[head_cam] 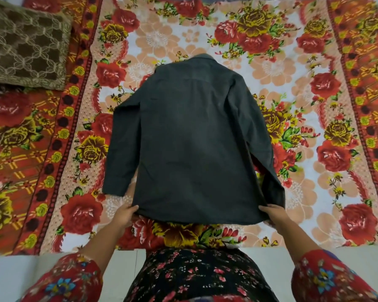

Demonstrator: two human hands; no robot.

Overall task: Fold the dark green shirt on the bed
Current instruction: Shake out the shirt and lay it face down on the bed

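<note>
the left hand (124, 214) pinches the near left corner of the dark green shirt (192, 138), and the right hand (273, 213) grips the near right corner, both closed on the hem. the shirt lies back-up in the middle of the bed (314, 62), collar away from the person, its sleeves hanging down along either side over the flowered bedsheet (336, 149). a brown patterned cushion (24, 44) sits well apart at the far left. if the hem is pulled unevenly, the body could skew and the loose sleeves bunch underneath, leaving a crooked fold.
</note>
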